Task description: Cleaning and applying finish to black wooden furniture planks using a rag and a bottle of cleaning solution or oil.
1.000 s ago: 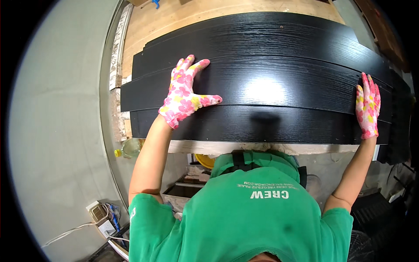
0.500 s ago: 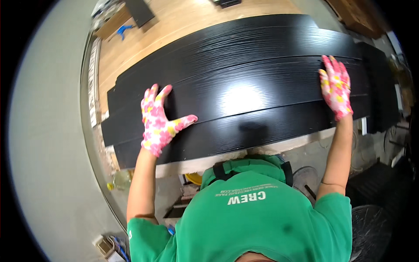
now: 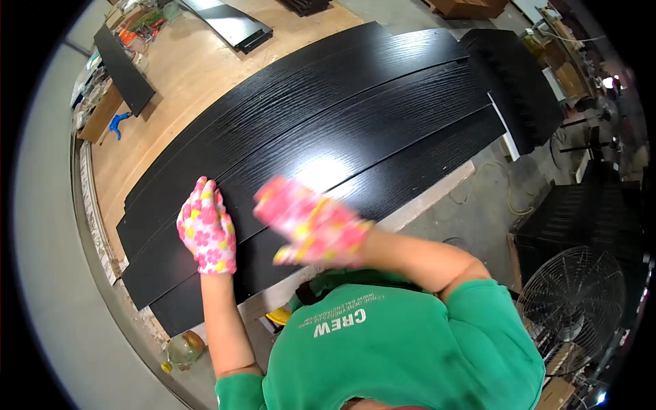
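Several long black boards (image 3: 355,130) with a wood-grain surface lie side by side on a light wooden table (image 3: 184,75). Over their left part, my left hand (image 3: 207,229), in a pink and yellow flowered glove, rests with its fingers extended close together and nothing visible in it. My right hand (image 3: 311,222), in a matching glove, is crossing in front of my body above the nearer boards. Motion smears it, but its fingers look stretched out, with the thumb apart and no object showing. Whether it touches a board I cannot tell.
Farther back lie more black boards (image 3: 229,27), a narrow black strip (image 3: 123,68) and a blue pistol-shaped tool (image 3: 117,125). Another black panel (image 3: 509,82) stands off the right end. A fan (image 3: 572,294) is at the right, a yellow-capped bottle (image 3: 184,350) at the lower left.
My right hand has left the boards' right end and swung left, near my left hand. My left hand's spread fingers have come together. The view has turned, showing more of the right side.
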The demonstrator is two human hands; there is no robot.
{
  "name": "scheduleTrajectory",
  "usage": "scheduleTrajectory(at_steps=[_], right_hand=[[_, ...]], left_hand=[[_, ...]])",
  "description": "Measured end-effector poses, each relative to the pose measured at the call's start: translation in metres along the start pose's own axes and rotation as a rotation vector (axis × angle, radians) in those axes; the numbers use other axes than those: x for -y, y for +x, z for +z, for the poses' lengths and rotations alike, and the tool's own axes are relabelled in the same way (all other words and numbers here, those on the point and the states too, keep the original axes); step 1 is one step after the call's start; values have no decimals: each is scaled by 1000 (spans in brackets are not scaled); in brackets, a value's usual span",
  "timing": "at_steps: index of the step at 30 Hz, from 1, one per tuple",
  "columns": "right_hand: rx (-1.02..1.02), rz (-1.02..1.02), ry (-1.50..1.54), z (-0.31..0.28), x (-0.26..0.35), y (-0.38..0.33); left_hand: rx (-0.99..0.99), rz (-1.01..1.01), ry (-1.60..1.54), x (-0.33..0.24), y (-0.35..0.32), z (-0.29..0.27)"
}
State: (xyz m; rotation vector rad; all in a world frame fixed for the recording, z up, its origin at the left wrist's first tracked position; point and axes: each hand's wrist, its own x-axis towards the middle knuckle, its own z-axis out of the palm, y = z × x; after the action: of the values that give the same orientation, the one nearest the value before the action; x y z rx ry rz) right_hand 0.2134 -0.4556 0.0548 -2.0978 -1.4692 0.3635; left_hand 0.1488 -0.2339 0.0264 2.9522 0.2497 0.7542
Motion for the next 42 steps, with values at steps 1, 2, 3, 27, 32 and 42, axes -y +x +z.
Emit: scheduleTrajectory(at_steps=[1,2,3,27,32,42], right_hand=[[-282,102,-126,2,-33,-23],[-196,262,-410,-21,-64,-36],[-290,347,-622,-35,-100,-65],[81,962,90,-160,-127,-72],[-52,700,-149,-125,-112,-67],[-744,959,-100,-142,-191,-112]], left_hand=[[-48,7,-83,5,-4,2],[-42,11,-75,8,-9,-3],[-31,-2,-50,8,-11,-9],[103,-66,-55,-5,-8,-15],[71,-50,-60,-1,-9,-21],[333,-61,22,53,-29,-62]])
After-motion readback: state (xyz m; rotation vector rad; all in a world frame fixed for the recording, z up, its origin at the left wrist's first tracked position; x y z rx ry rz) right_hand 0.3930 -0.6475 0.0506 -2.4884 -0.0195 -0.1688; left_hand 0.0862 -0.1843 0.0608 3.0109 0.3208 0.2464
